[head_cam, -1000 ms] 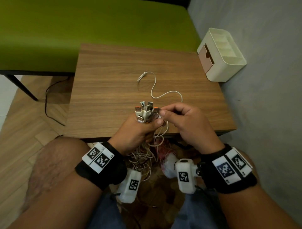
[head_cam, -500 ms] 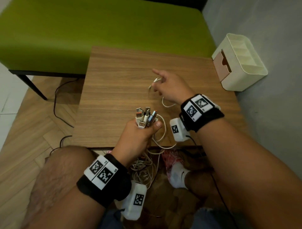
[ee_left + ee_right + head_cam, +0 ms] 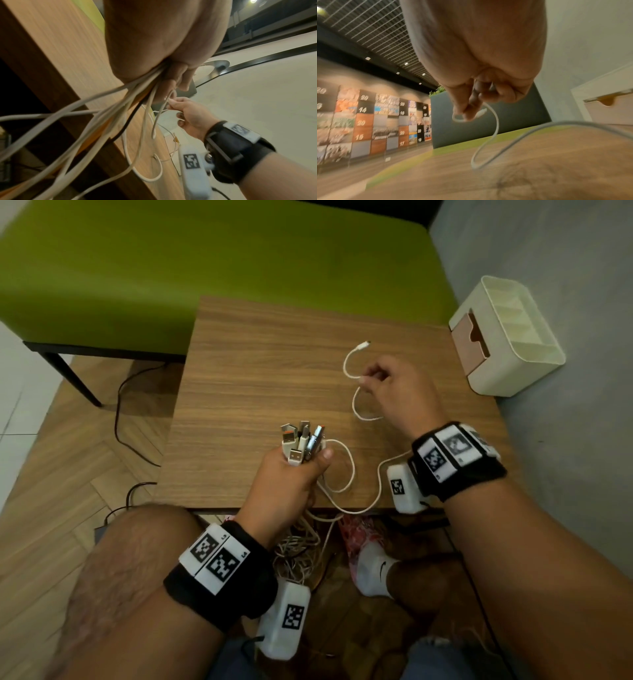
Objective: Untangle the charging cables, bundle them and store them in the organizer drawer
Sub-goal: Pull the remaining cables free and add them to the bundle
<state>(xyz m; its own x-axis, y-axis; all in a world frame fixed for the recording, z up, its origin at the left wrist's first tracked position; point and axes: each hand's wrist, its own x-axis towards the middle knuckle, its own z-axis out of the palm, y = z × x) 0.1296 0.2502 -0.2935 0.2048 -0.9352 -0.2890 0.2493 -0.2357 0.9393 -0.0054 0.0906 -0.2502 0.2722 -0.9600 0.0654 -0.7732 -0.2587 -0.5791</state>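
My left hand (image 3: 291,474) grips a bunch of white charging cables just below their USB plugs (image 3: 301,441), which stick up over the near edge of the wooden table (image 3: 257,378). Their loose lengths (image 3: 109,121) hang tangled below the table edge. One white cable (image 3: 349,364) curls across the tabletop, its small plug lying at the far end. My right hand (image 3: 394,385) pinches this cable (image 3: 494,124) between thumb and fingers a little above the wood. The cream organizer (image 3: 507,337) with its pink drawer stands at the table's far right corner.
A green bench (image 3: 205,258) runs behind the table. A grey wall lies to the right. Black cords (image 3: 120,419) trail on the wooden floor at left. My knees and a white sock (image 3: 373,570) are below the table edge.
My right hand left the plug bunch, reached out over the table and pinched the loose white cable. The left hand kept its grip on the bunch.
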